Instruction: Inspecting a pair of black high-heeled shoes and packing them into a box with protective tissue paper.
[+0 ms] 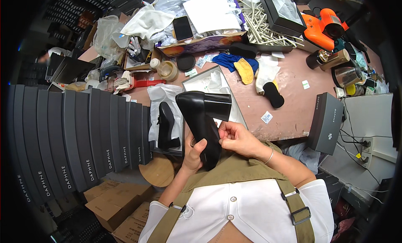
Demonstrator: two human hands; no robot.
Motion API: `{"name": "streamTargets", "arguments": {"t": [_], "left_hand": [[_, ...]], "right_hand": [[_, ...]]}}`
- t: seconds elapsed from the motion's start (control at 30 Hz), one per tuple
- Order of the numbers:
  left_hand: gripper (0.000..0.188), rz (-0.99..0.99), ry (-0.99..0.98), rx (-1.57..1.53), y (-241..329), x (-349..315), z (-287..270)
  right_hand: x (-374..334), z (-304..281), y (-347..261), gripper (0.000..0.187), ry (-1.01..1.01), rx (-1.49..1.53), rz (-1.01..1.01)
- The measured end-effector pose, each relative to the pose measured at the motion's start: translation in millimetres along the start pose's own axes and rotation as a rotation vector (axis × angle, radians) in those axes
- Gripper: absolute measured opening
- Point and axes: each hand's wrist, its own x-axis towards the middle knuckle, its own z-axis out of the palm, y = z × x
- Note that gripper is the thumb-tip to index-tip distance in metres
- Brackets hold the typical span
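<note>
A black block-heeled shoe (pixel 193 113) is held up in front of me, its heel pointing to the far right and its toe toward my body. My left hand (pixel 194 154) is closed around its near part, with the thumb on the side. Against the shoe's right side, the fingers of my right hand (pixel 238 139) are pinched together; whatever they hold is too small to tell. A matching black shoe (pixel 166 127) lies on white tissue paper (pixel 155 96) left of my hands. Behind the held shoe is an open grey box (pixel 238 117) with white paper inside.
Dark shoeboxes (pixel 75 134) stand in a long row at left, above brown cartons (pixel 119 201). Another shoebox (pixel 324 121) stands at right. Across the pink table (pixel 289 117) lie yellow cloth (pixel 244 71), a jar (pixel 167 70), a phone (pixel 183 28) and an orange tool (pixel 320 29).
</note>
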Motion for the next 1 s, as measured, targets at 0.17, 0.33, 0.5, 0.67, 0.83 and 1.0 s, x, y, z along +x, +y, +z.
{"name": "streamTargets", "arguments": {"t": [0.17, 0.33, 0.5, 0.67, 0.83, 1.0], "left_hand": [[0.060, -0.039, -0.005, -0.089, 3, 2, 2], [0.062, -0.081, -0.007, -0.182, 0, 6, -1], [0.067, -0.156, -0.030, -0.324, -13, 7, -13], [0.070, -0.124, -0.048, -0.308, -11, 7, -11], [0.069, -0.088, -0.003, -0.198, -7, 9, -4], [0.079, -0.219, -0.249, -0.243, 12, 25, -24]], "right_hand": [[-2, -5, 1, 0.016, -0.043, 0.034, 0.029], [-3, -3, -1, 0.015, -0.022, 0.080, 0.056], [-2, 0, 1, 0.015, -0.014, 0.028, 0.011], [2, 3, 10, 0.017, 0.032, -0.136, -0.110], [13, 4, 12, 0.013, 0.157, -0.185, -0.135], [25, -22, 11, 0.019, 0.201, 0.025, -0.014]]}}
